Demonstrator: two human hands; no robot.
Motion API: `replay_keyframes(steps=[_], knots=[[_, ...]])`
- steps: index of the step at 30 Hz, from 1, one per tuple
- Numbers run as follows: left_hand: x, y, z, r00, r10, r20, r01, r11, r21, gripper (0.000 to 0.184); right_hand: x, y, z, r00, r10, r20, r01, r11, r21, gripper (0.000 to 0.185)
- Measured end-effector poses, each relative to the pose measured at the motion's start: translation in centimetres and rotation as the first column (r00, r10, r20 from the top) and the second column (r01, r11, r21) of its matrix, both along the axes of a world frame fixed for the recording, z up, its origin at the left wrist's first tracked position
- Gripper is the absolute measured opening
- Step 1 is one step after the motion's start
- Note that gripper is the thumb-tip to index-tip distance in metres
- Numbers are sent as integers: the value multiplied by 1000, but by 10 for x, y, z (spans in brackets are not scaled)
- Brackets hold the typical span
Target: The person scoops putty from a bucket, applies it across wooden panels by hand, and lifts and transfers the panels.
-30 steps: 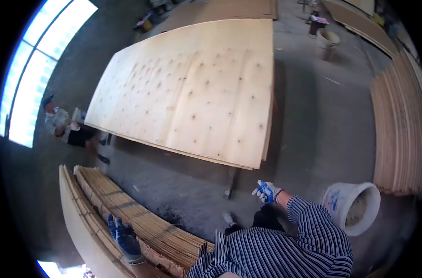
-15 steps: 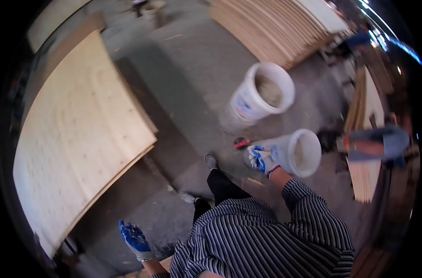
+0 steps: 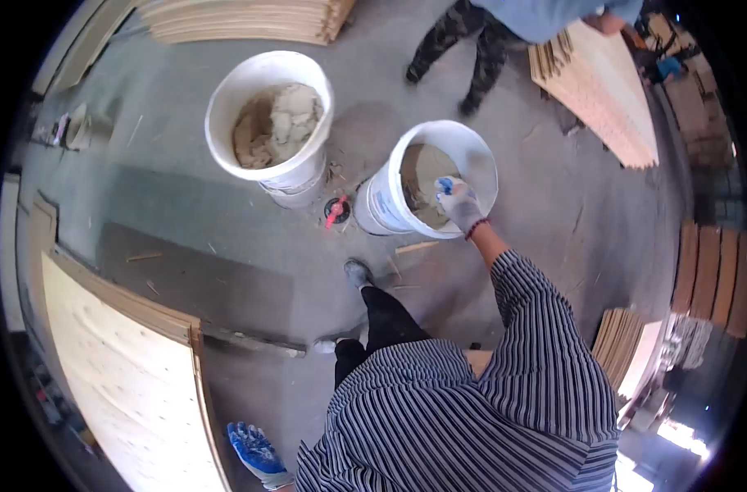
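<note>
My right hand (image 3: 459, 202), in a white and blue glove, is over the mouth of a white bucket (image 3: 376, 205) that holds a grey-brown paste (image 3: 433, 168). Its fingers are curled; whether they hold anything is hidden. My left hand (image 3: 257, 449), gloved in blue and white, hangs low with spread fingers and nothing in it, beside the plywood stack (image 3: 127, 369). A second white bucket (image 3: 299, 172), with lumpy paste (image 3: 279, 123) inside, stands to the left of the first. Between the two buckets a black and red object (image 3: 336, 211) lies on the floor.
A person in camouflage trousers (image 3: 447, 41) stands beyond the buckets, near a sheet stack (image 3: 599, 90) at the upper right. Another board stack (image 3: 242, 20) lies at the top. Wood scraps (image 3: 416, 247) lie on the floor. More boards (image 3: 617, 344) are at the right.
The view has swung right, from the plywood stack to the buckets. My right hand has moved to the mouth of the nearer bucket. My left hand stays low and open.
</note>
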State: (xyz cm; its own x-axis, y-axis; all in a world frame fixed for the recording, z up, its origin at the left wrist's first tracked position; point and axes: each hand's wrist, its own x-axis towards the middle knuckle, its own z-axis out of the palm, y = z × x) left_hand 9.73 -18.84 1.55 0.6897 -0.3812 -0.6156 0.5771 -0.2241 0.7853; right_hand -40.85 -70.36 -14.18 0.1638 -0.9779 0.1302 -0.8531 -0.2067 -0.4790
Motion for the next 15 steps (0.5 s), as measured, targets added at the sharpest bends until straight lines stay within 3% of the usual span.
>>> replay_keyframes(steps=[1,2,3,4,5,7,8,13,15], knots=[[-4,-16,13,999,-42,4,42,999,4,56,0,0,-4,999,-27,18,27,999,26,24],[-13,-34,24,997,-77,-17,77,997,1,55,3,-5,-8,995,-7,-100,19,993,121,26],[-21,-52,28,997,53,-63,-54,998,-21,45,10,-15,-7,977,34,-212,13,977,213,28],[-31,-69,34,1000,13,-23,-13,1000,18,45,18,-25,-1,951,125,-283,-23,941,337,32],[-38,-81,42,999,-27,18,26,998,61,46,26,-32,-2,957,118,-264,-19,936,352,32],[-46,-96,55,989,-140,39,134,984,119,48,41,-39,-14,886,282,-368,-76,872,484,37],[-50,-101,60,971,-238,36,230,961,154,51,44,-40,-23,856,337,-393,-118,866,486,41],[-70,-140,82,969,-243,48,222,940,259,50,52,-43,-45,877,332,-346,-152,877,456,37],[-79,-153,85,976,-210,57,181,928,327,50,51,-49,-56,932,174,-318,-42,923,382,34]])
